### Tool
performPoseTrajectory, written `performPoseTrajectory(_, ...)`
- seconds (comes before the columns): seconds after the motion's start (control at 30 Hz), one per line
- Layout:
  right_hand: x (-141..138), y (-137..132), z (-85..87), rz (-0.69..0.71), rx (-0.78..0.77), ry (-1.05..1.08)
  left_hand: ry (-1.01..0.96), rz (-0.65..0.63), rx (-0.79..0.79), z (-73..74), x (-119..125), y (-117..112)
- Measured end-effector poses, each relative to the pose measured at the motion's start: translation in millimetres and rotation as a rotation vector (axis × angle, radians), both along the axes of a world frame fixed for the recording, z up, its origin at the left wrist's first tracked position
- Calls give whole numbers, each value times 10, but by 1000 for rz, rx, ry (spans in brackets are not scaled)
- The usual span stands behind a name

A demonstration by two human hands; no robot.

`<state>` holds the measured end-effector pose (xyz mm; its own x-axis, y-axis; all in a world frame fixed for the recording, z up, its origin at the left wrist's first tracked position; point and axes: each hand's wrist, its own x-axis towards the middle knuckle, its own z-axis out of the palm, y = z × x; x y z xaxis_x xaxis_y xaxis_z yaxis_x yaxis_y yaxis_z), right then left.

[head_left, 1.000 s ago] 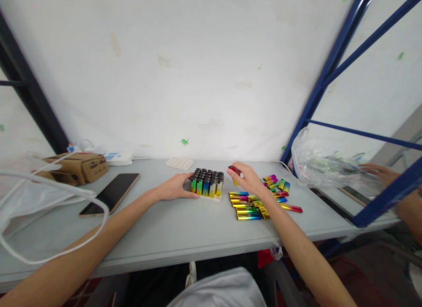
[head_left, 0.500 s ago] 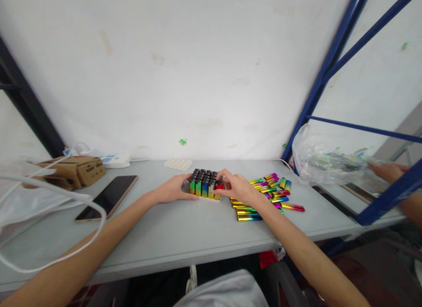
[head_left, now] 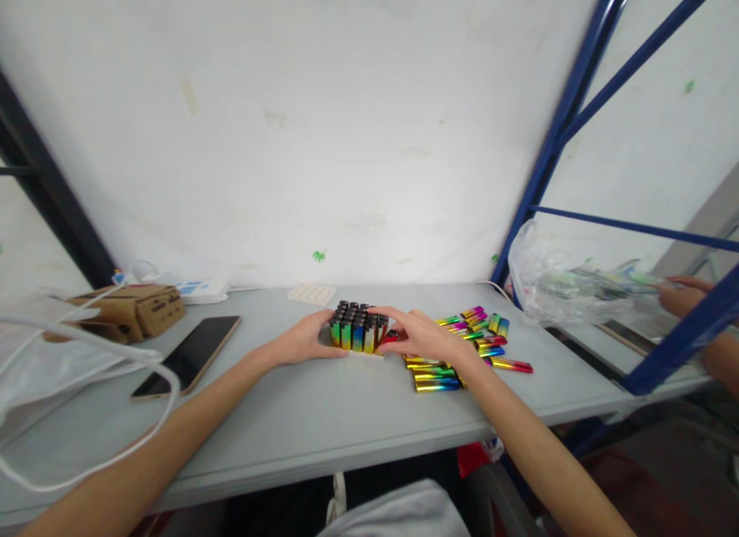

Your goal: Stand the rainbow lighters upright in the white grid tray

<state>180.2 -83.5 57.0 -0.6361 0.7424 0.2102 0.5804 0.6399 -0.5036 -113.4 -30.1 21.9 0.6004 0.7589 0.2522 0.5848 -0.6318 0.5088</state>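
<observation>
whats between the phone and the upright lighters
In the head view: bare desk beside the phone, then the left wrist and left hand, right up at the upright lighters.

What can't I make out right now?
In the head view:
Red lighter: partly covered by the right hand.
White tray: upper surface mostly covered by upright lighters.
Loose lighters: partly covered by the right forearm.
Co-worker's arm: cut off by the right edge.

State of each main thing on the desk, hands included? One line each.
Standing lighters: upright, packed in rows
Red lighter: tilted
Right hand: holding red lighter beside the rows
Left hand: curved against the rows' left side
Loose lighters: lying down, some overlapping
Pale tray: flat
Phone: flat, screen dark
Cardboard box: open or closed unclear
</observation>
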Motion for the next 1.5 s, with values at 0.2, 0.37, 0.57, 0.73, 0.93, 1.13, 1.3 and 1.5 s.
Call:
performPoseTrajectory(0.2,-15,-1,0,-31,-44,27,27,3,5,-23,1,16)
performPoseTrajectory(0.37,-113,68,-109,-94,123,0,-31,-3,15,-57,30,25)
performPoseTrajectory(0.57,-124,105,-185,-88,195,-46,-81,-11,26,-133,44,52)
performPoseTrajectory(0.73,-92,89,-150,-58,123,38,-62,-4,19,-157,30,62)
performPoseTrajectory(0.93,-105,69,-104,-115,89,131,-61,16,18,-132,45,49)
performPoseTrajectory(1.13,-134,77,-110,-102,123,134,-33,39,10,-122,26,47)
performPoseTrajectory(1.3,-100,55,-85,-79,178,57,-33,45,-3,-118,17,52)
performPoseTrajectory(1.5,-127,49,-101,-88,201,-3,-48,26,-7,-96,30,32)
